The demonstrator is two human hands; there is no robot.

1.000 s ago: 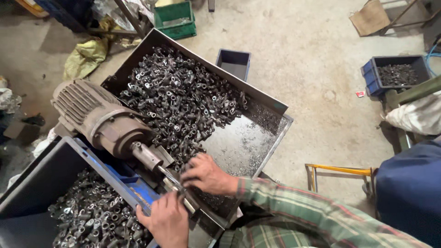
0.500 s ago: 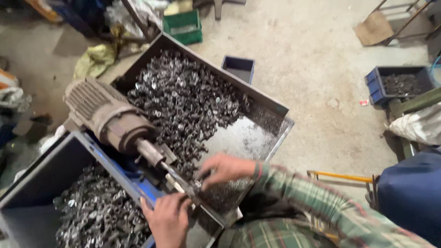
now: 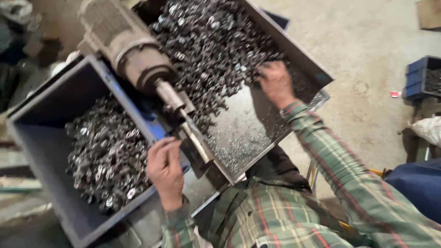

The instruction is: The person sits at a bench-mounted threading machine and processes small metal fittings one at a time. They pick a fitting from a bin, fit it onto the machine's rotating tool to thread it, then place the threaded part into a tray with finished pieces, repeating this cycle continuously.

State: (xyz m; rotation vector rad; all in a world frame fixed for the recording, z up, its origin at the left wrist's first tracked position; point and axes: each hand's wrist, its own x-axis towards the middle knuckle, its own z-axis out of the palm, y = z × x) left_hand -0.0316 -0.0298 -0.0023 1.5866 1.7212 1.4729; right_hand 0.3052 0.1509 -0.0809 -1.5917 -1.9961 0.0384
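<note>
Both hands are busy around this little machine. Left hand [image 3: 164, 171] sits on the edge of the grey bin [image 3: 55, 138] on the left, fingers curled loosely over the rim right next to the machine's slim metal guide [image 3: 195, 140]. Can't really tell if it's pinching a part or just resting there, too blurry. Right hand [image 3: 274, 82] is stretched out into the big sheet-metal tray [image 3: 317, 69], fingers bent down and digging into the heap of small metal parts [image 3: 216, 50] at its edge, like a half-closed scoop. Whether it actually has any parts in its grip is hard to say.

That heap fills the upper part of the tray, and the lower part is mostly bare shiny metal with a thin scatter of tiny bits. The grey bin has its own pile of similar parts [image 3: 108, 151], lying towards the side nearest the machine.

Between the two containers there's a motor [image 3: 126, 43], ribbed housing, with a shaft [image 3: 169, 94] sticking out towards the person and leading down to the guide, all on a blue frame.

Person's wearing a green and red plaid shirt [image 3: 285, 216]. Off to the right on the concrete floor [image 3: 367, 36] sits a blue crate [image 3: 420, 78] holding more dark metal parts.
</note>
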